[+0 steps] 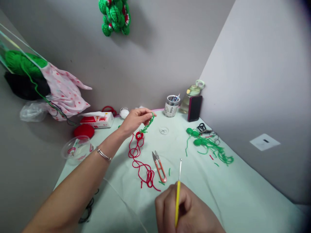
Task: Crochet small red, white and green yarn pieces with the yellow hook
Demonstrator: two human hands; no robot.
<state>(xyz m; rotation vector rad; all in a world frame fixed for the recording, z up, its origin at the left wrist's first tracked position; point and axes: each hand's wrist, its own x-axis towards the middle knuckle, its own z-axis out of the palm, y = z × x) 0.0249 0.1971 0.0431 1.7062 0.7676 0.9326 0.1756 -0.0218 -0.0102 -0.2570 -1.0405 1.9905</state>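
Note:
My left hand (136, 120) reaches out over the far part of the table, thumb and fingers pinched on green yarn (150, 124). The green strand hangs down beside a small red crocheted ring (139, 135). From near that ring, loose red yarn (139, 161) trails in loops toward me. Close to the camera, my right hand (181, 207) grips a crochet hook (178, 197) with a yellow handle, its metal tip pointing up and away. Between the hands lie orange-handled thread snips (159, 166), blades pointing away from me.
Green crocheted pieces with long tails (211, 145) lie on the right. At the back stand a pen tin (171, 106), a bottle (186, 102) and a phone (195, 109). A tissue pack (97, 119) and clear plastic tub (77, 149) sit left. Green crocheted figures (115, 16) hang above.

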